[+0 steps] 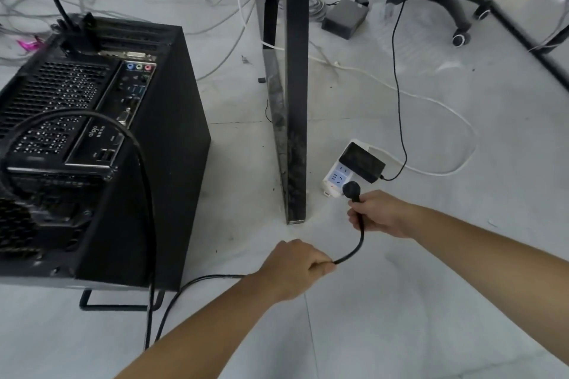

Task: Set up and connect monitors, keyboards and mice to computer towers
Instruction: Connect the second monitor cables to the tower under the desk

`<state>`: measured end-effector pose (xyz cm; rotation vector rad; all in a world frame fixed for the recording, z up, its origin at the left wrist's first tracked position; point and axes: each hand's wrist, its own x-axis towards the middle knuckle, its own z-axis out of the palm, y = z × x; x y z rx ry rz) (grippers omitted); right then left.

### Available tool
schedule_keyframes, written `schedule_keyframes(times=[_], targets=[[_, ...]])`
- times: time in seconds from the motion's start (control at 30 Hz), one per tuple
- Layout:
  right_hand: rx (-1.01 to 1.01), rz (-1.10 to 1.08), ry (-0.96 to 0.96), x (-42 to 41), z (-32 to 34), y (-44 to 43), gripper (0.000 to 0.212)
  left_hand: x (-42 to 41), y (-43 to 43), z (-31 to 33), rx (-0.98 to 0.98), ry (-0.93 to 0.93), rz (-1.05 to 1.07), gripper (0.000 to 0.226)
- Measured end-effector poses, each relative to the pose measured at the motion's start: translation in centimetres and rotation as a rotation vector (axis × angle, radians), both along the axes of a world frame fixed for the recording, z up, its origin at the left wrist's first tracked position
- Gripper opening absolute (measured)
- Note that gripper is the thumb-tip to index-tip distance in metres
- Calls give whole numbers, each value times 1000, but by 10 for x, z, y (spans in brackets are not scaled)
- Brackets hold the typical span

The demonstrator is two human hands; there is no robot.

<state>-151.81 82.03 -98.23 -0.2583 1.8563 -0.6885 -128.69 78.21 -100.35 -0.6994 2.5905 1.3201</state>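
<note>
One plug (353, 189) is the thing to mind. It hangs just over the near end of the strip (328, 184), with its head poking out above your right hand (380, 214), whose fingers are curled round its neck. From there the cable (354, 251) bends down into your left hand (295, 268), a closed fist round it, and runs on over the floor toward the tower (123, 163).

The plug looks like a light, rigid moulding, so it should take a firm push. You would likely steer it better with your grip on the body than on the neck. The cable looks thick and springy; it holds its curve and will probably tug the plug sideways, so give it slack with your left hand.

The strip seems light and may skate on the smooth floor. An adapter (361, 161) fills its far end, leaving the nearer sockets free, and the desk leg (292, 101) stands just beside it.
</note>
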Motion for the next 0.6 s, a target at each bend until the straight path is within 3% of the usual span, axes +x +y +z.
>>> schedule_keyframes(times=[0.07, 0.17, 0.23, 0.37, 0.43, 0.6], targets=[[6, -21, 68, 1, 2, 4, 18, -6, 3, 0, -21, -4, -2, 34], [36, 60, 258, 4, 6, 6, 40, -17, 12, 2, -34, -25, -24, 36], [15, 208, 450, 4, 5, 5, 44, -21, 14, 3, -51, -32, -31, 39], [-8, 608, 887, -15, -2, 2, 37, -22, -2, 1, -296, -3, 45, 41], [-23, 702, 952, -24, -1, -2, 37, -19, -17, 0, -430, 1, 84, 36], [94, 818, 998, -37, -3, -12, 40, -18, -41, -2, -686, -205, -27, 64]])
